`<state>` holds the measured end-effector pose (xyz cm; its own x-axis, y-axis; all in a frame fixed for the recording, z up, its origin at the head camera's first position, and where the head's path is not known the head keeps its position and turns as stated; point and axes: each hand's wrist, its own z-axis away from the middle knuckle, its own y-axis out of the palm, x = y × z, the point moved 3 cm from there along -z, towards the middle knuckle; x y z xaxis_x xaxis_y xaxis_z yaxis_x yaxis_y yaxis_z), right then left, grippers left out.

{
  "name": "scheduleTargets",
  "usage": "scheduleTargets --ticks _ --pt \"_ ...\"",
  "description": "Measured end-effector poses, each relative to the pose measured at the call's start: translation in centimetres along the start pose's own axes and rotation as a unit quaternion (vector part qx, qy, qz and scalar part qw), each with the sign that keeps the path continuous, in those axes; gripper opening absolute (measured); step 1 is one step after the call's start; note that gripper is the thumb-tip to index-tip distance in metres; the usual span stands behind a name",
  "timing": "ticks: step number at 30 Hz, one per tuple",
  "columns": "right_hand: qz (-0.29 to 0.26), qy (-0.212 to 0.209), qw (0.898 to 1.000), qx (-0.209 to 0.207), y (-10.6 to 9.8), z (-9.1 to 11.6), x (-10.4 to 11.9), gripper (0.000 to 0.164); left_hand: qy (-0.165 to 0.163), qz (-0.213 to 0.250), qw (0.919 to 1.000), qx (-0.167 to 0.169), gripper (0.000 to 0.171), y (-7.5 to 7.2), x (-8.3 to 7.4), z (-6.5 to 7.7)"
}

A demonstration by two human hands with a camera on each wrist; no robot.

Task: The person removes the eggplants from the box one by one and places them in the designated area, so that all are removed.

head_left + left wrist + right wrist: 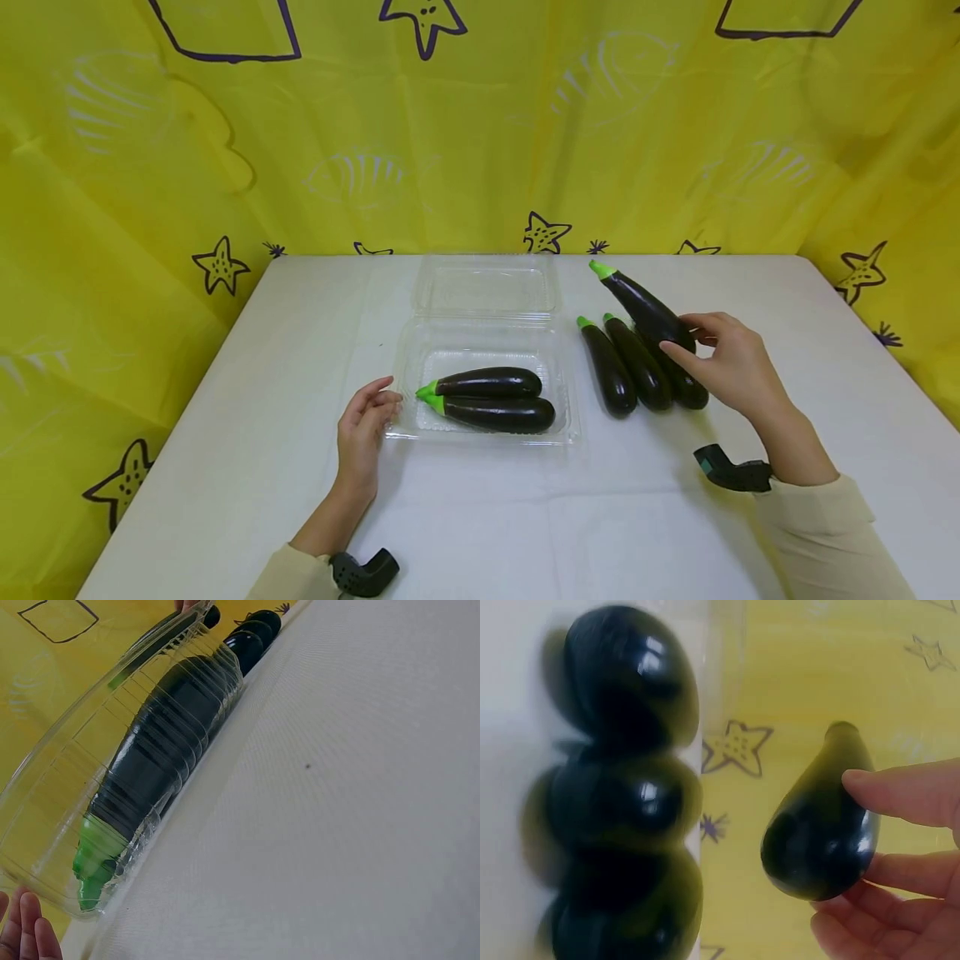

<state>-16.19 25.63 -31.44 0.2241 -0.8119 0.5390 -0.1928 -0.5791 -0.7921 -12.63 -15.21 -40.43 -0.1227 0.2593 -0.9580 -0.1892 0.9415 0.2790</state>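
My right hand (731,358) pinches an eggplant (647,308) by its thick end, thumb on one side and fingers on the other, its green stem toward the far left. In the right wrist view this eggplant (821,825) is off the table, beside the others. Below it, three eggplants (609,371) lie side by side on the table. Two more eggplants (491,414) rest in the clear plastic container (558,346), stems to the left. My left hand (363,429) is at the container's left edge, fingers loosely bent and holding nothing.
The container's hinged lid (487,286) lies folded back toward the rear of the white table (225,467). A yellow patterned cloth (480,150) hangs behind the table and along both sides.
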Motion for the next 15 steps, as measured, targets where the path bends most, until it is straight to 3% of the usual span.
scheduleTargets --ticks 7,15 --pt "0.006 0.065 0.997 0.028 -1.0 0.9 -1.8 0.054 0.0 -0.007 1.0 0.001 0.034 0.0 0.1 0.0" --pt "0.026 0.12 0.992 0.028 -1.5 1.6 -3.6 0.056 -0.003 -0.009 1.0 0.001 0.036 -0.1 0.1 -0.1"
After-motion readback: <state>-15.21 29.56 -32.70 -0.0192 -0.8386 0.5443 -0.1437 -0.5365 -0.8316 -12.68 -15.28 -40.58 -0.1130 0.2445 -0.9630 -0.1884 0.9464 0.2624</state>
